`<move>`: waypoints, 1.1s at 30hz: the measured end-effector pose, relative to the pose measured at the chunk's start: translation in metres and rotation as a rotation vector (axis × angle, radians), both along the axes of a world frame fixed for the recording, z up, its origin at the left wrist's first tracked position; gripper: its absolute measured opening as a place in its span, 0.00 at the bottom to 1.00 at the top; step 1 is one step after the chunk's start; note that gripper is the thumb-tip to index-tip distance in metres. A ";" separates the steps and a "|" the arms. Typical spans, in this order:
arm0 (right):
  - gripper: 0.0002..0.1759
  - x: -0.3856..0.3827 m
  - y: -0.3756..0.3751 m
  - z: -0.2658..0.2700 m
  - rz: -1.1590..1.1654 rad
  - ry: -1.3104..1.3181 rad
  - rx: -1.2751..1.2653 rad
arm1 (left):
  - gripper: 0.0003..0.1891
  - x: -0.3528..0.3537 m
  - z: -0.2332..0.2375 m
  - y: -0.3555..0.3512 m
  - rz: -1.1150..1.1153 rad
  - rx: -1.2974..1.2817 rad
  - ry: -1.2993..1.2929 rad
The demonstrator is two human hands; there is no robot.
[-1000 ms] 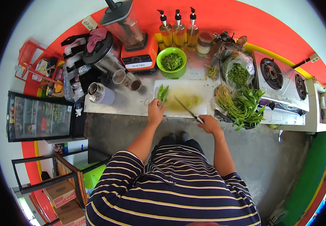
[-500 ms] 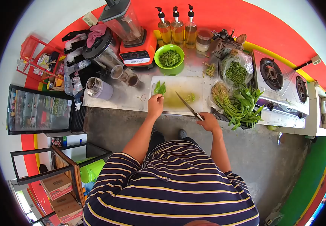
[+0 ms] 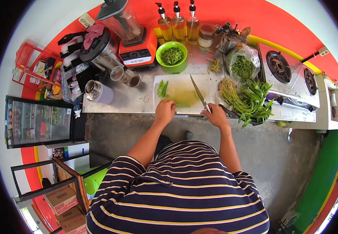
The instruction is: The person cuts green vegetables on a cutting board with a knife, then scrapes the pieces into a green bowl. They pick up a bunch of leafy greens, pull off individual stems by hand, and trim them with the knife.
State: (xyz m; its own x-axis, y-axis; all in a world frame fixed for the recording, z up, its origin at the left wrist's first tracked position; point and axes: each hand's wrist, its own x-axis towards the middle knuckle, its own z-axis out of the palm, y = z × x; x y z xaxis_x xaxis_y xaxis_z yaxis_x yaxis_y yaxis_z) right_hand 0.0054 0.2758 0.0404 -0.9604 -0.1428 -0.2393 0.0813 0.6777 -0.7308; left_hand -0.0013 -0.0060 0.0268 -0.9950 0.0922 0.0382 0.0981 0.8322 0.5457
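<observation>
In my right hand (image 3: 216, 114) is the dark handle of a kitchen knife (image 3: 198, 90). Its blade points up and to the left over the white cutting board (image 3: 205, 79). My left hand (image 3: 165, 110) rests at the board's near edge, fingers curled together; whatever they may hold is hidden. Just beyond those fingers, cut green leaves (image 3: 162, 89) lie on the board's left side. The middle of the board is stained yellow-green. A green bowl (image 3: 184, 49) of chopped greens (image 3: 172, 56) stands behind it. To the right of my right hand lies a bunch of leafy greens (image 3: 251, 102).
A red-based blender (image 3: 137, 54), a steel-topped jug (image 3: 100, 93) and plastic cups (image 3: 133, 81) stand left. Behind are pump bottles (image 3: 178, 27) and a jar (image 3: 206, 35). A plastic bag of greens (image 3: 243, 67) and a gas stove (image 3: 290, 70) are at right.
My left hand has come down toward the board's near edge, and the leaves now lie on the board beyond it. The knife has turned more upright in my right hand.
</observation>
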 end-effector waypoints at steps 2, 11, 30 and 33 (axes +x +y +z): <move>0.23 0.004 -0.008 -0.001 0.015 0.076 -0.029 | 0.09 0.003 0.003 0.007 0.047 -0.043 0.056; 0.21 0.010 -0.040 0.005 0.087 0.067 0.025 | 0.12 -0.004 0.000 0.031 -0.143 0.088 0.111; 0.18 0.022 -0.101 0.012 0.079 -0.056 0.516 | 0.06 -0.007 -0.021 0.042 -0.172 -0.210 0.271; 0.19 0.016 -0.098 0.025 0.101 -0.042 0.540 | 0.09 -0.005 -0.019 0.040 -0.249 -0.295 0.289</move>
State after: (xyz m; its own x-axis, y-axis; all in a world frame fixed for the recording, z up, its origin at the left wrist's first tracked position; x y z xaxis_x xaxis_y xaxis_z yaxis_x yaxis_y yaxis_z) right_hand 0.0216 0.1776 0.0653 -0.9364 -0.0801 -0.3417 0.0179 0.9614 -0.2745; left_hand -0.0065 0.0337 0.0076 -0.8936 0.3749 0.2466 0.4271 0.8793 0.2107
